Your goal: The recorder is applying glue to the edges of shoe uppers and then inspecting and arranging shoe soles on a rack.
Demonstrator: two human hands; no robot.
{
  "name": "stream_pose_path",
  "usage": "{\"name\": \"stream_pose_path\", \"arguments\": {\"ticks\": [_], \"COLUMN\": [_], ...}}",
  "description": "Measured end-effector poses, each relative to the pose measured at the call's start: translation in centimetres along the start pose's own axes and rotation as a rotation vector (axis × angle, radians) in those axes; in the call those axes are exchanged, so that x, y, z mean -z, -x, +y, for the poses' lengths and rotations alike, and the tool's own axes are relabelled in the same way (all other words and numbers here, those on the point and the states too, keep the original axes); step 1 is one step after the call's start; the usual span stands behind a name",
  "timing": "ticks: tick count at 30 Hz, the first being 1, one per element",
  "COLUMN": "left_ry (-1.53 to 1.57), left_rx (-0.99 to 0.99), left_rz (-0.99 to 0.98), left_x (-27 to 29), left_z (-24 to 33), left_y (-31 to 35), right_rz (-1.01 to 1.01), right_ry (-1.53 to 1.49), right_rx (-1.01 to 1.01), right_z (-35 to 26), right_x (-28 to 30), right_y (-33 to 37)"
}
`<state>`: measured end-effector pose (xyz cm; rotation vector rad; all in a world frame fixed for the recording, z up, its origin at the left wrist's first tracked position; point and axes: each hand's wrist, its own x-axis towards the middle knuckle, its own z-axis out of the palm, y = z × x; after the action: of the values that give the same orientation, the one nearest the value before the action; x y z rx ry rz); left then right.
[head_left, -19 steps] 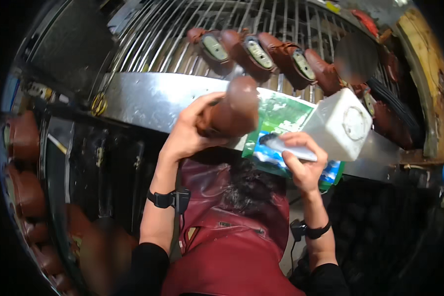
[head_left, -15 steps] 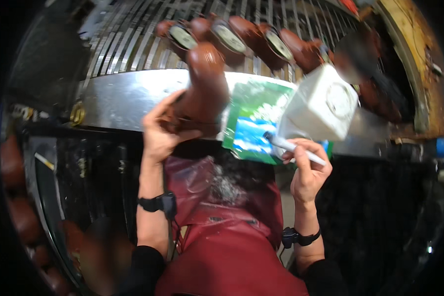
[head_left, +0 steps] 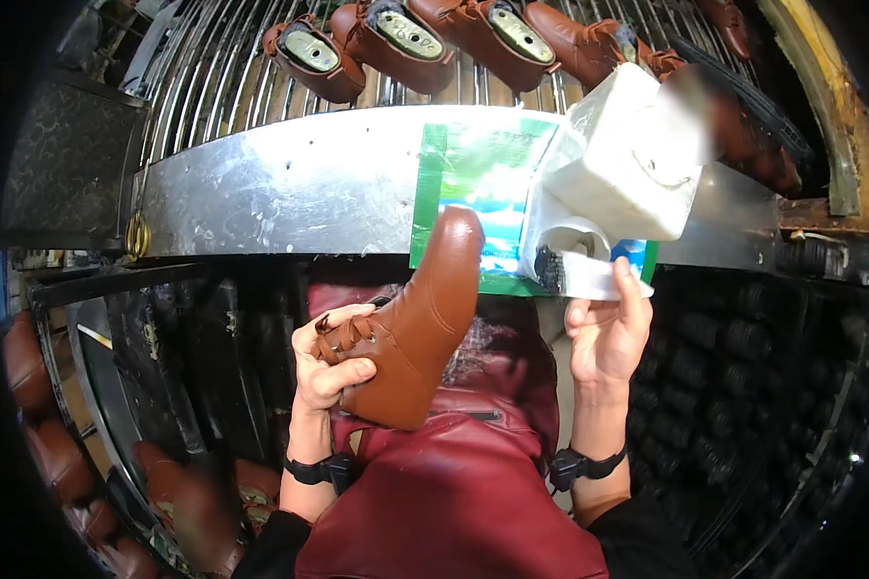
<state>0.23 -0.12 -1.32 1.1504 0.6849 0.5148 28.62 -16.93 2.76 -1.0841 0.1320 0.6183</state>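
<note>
While the left hand (head_left: 321, 365) clamps a glossy, laced brown boot (head_left: 420, 333), the right hand (head_left: 608, 340) grips a dark-tipped white brush (head_left: 587, 277).

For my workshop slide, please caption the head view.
Left hand holding a brown laced shoe, right hand holding a white-handled brush close to a white container.

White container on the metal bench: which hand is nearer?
Right. The right hand is just on the near side of the white container, holding a brush; the left hand is farther off to its left, gripping a brown boot.
</note>
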Motion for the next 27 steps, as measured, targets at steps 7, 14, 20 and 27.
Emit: {"name": "stream_pose_path", "arguments": {"ticks": [7,14,20,27], "left_ry": [0.137,0.304,0.375,0.356], "left_rx": [0.109,0.014,-0.022,-0.053], "left_rz": [-0.041,-0.037,0.001,0.025], "left_x": [-1.0,-1.2,-0.6,-0.5], "left_z": [1.7,0.0,0.4,2.4], "left_y": [-0.2,-1.0,-1.5,-1.1], "right_rz": [-0.305,-0.430,-0.682,-0.681], "right_ry": [0.064,0.164,0.471,0.461], "right_rx": [0.043,0.134,0.296,0.361], "right_z": [-0.6,2.1,1.3,-0.6], "right_x": [-3.3,-1.9,-1.9,-3.8], "right_y": [0.4,7.3,11.4,11.1]}}
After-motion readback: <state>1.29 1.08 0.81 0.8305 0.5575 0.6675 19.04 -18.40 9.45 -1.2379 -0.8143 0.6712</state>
